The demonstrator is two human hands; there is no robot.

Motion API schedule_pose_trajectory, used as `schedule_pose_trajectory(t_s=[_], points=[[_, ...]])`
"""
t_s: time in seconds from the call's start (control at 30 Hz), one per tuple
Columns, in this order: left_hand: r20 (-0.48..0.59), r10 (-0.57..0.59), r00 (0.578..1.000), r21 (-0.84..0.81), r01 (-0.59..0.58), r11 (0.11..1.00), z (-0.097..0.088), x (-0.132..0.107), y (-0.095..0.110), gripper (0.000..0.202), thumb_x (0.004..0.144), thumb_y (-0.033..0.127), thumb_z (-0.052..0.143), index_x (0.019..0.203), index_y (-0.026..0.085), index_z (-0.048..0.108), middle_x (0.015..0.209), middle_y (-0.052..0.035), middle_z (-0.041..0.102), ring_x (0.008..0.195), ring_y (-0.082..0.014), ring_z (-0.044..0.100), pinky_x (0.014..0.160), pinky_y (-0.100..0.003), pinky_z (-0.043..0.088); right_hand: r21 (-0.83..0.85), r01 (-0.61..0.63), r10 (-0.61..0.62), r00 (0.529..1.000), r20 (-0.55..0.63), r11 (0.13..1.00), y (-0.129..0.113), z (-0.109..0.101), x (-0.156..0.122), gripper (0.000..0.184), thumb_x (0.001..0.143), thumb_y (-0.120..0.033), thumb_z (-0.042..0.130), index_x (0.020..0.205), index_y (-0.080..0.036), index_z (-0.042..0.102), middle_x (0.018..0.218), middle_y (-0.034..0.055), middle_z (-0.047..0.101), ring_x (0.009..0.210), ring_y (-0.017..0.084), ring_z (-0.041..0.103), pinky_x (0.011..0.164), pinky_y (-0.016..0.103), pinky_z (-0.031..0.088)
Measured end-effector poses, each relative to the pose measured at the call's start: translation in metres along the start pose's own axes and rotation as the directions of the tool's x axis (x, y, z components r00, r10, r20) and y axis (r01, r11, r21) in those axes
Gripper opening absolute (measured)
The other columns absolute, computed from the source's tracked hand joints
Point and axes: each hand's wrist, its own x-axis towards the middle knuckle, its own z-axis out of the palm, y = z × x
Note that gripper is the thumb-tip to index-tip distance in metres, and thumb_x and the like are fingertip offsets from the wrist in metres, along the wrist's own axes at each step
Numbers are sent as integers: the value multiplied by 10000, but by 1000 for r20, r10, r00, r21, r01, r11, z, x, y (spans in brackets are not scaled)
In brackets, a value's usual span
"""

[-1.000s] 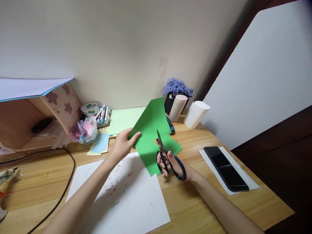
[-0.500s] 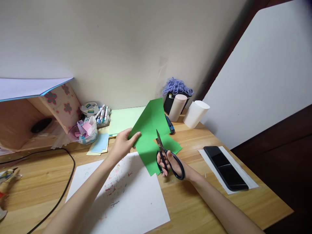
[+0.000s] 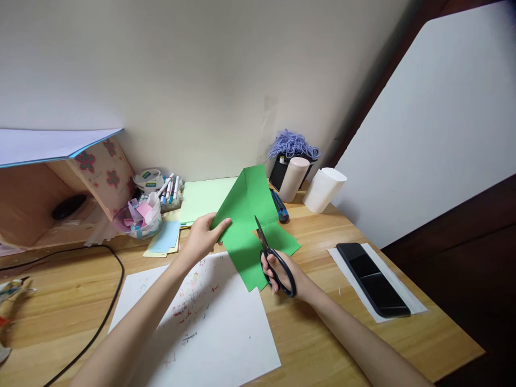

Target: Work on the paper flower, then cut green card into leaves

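Observation:
My left hand [image 3: 204, 234] pinches the left edge of a green sheet of paper [image 3: 244, 201], thumb on top. The sheet is creased and partly cut, with its upper part raised and a lower flap spreading toward the right. In my right hand [image 3: 284, 271] is a pair of black-handled scissors [image 3: 264, 239], my fingers through the loops. The blades look nearly closed and point up and left, at the cut in the green paper. Under the hands lies a white sheet [image 3: 217, 328] with red and other coloured marks.
A black phone [image 3: 373, 279] lies at the right on white paper. Behind stand a pale cylinder [image 3: 294, 180], a white roll [image 3: 324, 189] and a blue cutter [image 3: 279, 206]. At left are a bowl of paper scraps [image 3: 139, 217], markers [image 3: 171, 188] and a black cable [image 3: 116, 290].
The scissor handles have come closer together and the blades look more closed. The raised part of the green paper has shifted slightly left. My left hand keeps its grip.

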Motion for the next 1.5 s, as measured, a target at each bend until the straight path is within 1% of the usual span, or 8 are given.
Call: schedule_pose_trajectory(t_s=[0.3, 0.43, 0.63, 0.83, 1.13, 1.27, 1.4, 1.5], points=[[21, -107, 994, 0, 107, 994, -3, 2, 4, 331, 736, 478, 542, 684, 153, 509, 442, 55, 476, 294, -55, 393, 257, -146, 282, -74, 79, -79, 997, 4, 994, 6, 0, 0, 615, 560, -781, 475, 641, -177, 393, 502, -90, 361, 277, 33, 378, 265, 167, 318], [26, -111, 993, -1, 111, 994, -4, 2, 4, 331, 734, 476, 545, 672, 153, 506, 445, 54, 471, 302, -55, 396, 258, -144, 293, -67, 59, -60, 998, -25, 996, 7, 0, 2, 624, 531, -783, 497, 646, -178, 397, 497, -94, 355, 263, 32, 365, 250, 165, 304], [80, -119, 990, 14, 119, 993, 0, -2, 6, 326, 736, 469, 545, 697, 146, 523, 488, 44, 472, 331, -59, 412, 251, -142, 319, 56, 124, -128, 988, 87, 991, 19, -1, 5, 637, 598, -802, 384, 704, -175, 430, 518, -84, 375, 322, 38, 395, 337, 189, 404], [118, -108, 987, 13, 107, 994, 3, -2, 2, 361, 730, 505, 533, 757, 146, 557, 531, 25, 489, 397, -91, 481, 249, -145, 333, 97, 90, -96, 994, 58, 991, 19, -1, 8, 631, 573, -799, 430, 682, -177, 416, 509, -85, 391, 303, 38, 385, 318, 195, 405], [115, -132, 985, 27, 129, 991, 2, -1, 2, 348, 734, 495, 535, 724, 147, 539, 481, 55, 452, 338, -61, 403, 258, -152, 324, 0, 94, -94, 995, -28, 996, 18, 2, 7, 555, 636, -728, 474, 676, -180, 399, 507, -88, 382, 290, 36, 380, 268, 166, 352], [124, -150, 981, 27, 148, 989, 1, 0, 1, 354, 724, 502, 541, 724, 148, 540, 467, 57, 453, 331, -66, 405, 264, -160, 321, -2, 84, -84, 996, -26, 996, 19, 0, 7, 543, 648, -718, 476, 664, -182, 392, 500, -88, 370, 288, 41, 385, 259, 163, 332], [192, -166, 967, 16, 166, 986, 1, 0, 1, 362, 716, 502, 551, 757, 142, 554, 475, 54, 455, 332, -64, 406, 267, -155, 302, 47, 106, -107, 994, 24, 993, 23, 0, 7, 610, 622, -776, 410, 697, -171, 433, 514, -82, 391, 309, 41, 408, 313, 183, 394], [250, -167, 954, 15, 168, 986, 2, -1, 1, 373, 721, 497, 545, 802, 133, 564, 496, 48, 463, 354, -70, 423, 269, -153, 304, 57, 126, -127, 992, 5, 990, 27, 0, 8, 627, 638, -785, 361, 709, -168, 441, 516, -82, 390, 304, 41, 410, 323, 193, 404]])
